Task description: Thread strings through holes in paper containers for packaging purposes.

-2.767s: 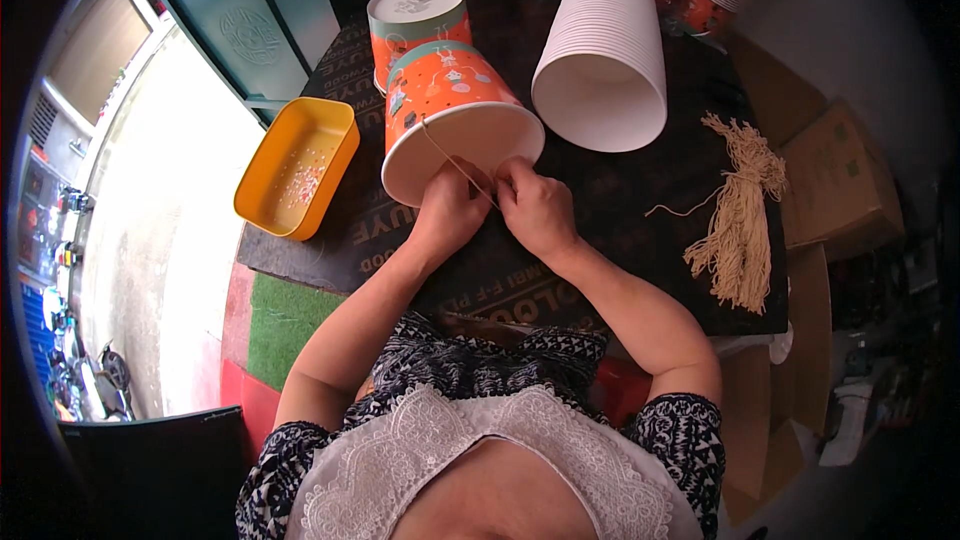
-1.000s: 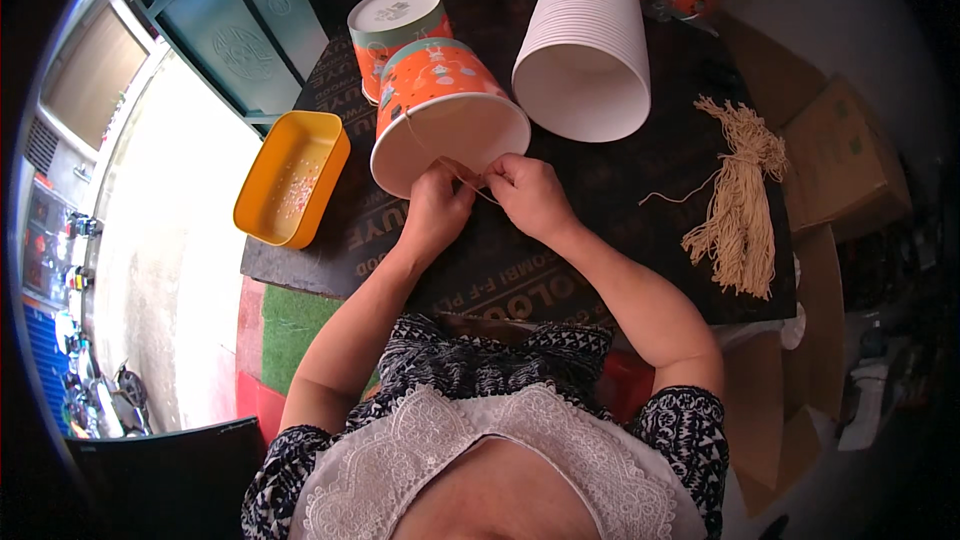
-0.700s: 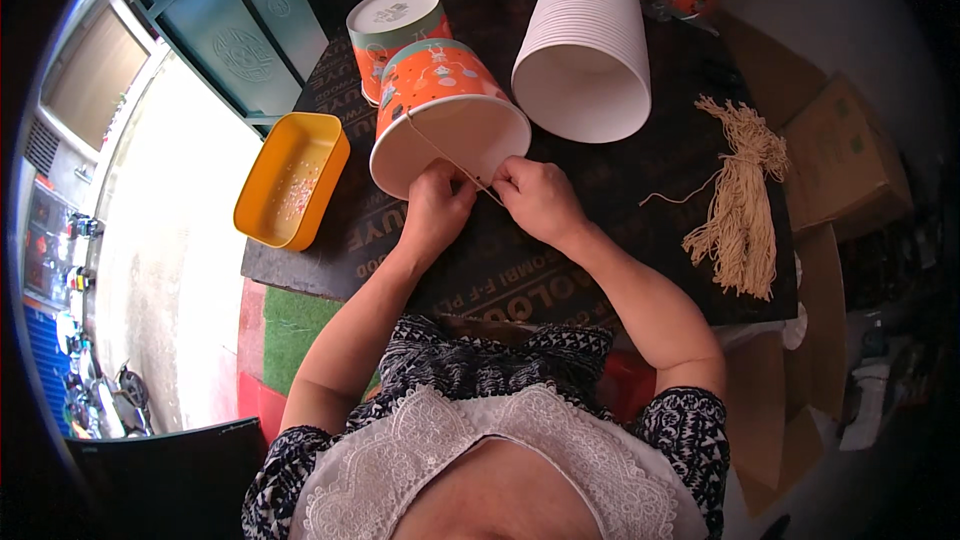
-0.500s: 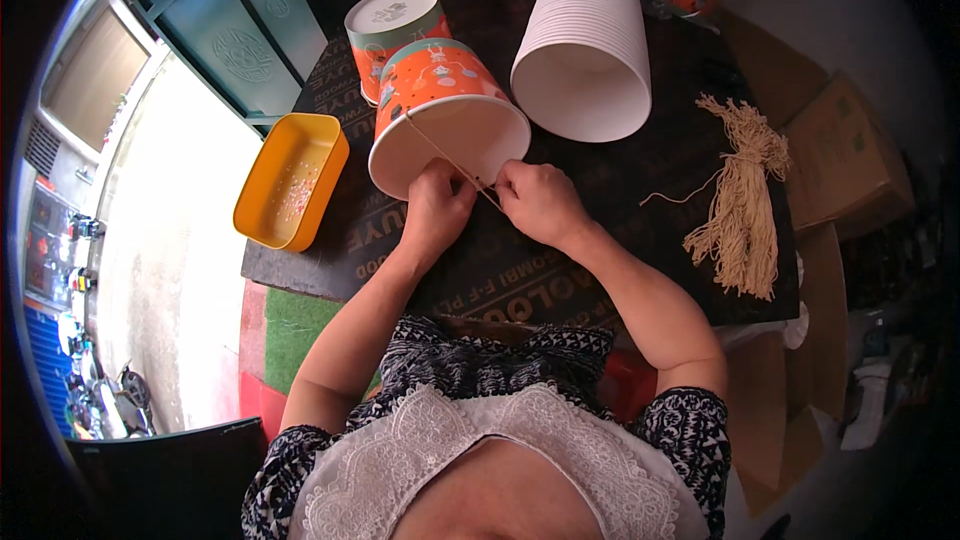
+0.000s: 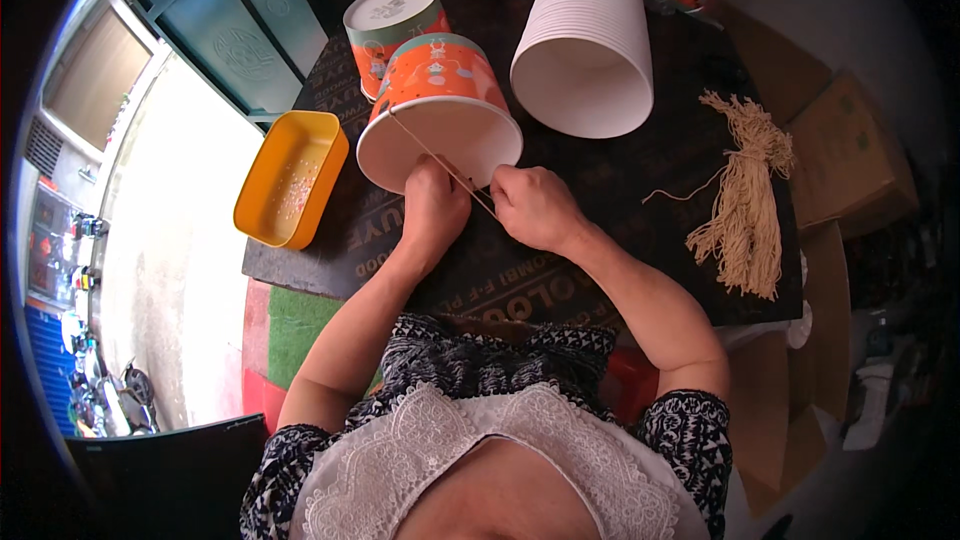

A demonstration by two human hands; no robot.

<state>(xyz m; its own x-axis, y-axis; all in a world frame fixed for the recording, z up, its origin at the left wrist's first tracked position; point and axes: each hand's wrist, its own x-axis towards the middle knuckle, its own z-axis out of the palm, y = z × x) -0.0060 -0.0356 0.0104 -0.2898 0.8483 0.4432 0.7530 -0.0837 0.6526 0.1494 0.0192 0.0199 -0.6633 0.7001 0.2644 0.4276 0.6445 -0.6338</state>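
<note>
An orange paper bucket [image 5: 438, 75] with a green band lies tilted on the dark table, its white mouth facing me. A thin cord [image 5: 425, 145] starts at the left of its rim and slants across the mouth to my hands. My left hand [image 5: 436, 205] is closed at the near part of the rim, fingertips partly inside the mouth, with the cord running by them. My right hand [image 5: 540, 208] pinches at the rim just to the right, where the cord ends up. Its fingertips are partly hidden, but the cord passes into them.
A second orange bucket [image 5: 392, 20] stands upside down behind. To the right lies a stack of white buckets [image 5: 585, 50], then a tied bundle of beige cords [image 5: 748, 200]. A yellow tray [image 5: 270, 180] with small bits sits left. Cardboard boxes [image 5: 850, 155] flank the table [image 5: 640, 250].
The bucket has shifted slightly left and turned a little, so its printed side shows differently. Both hands have moved slightly left with it, still at the rim and cord.
</note>
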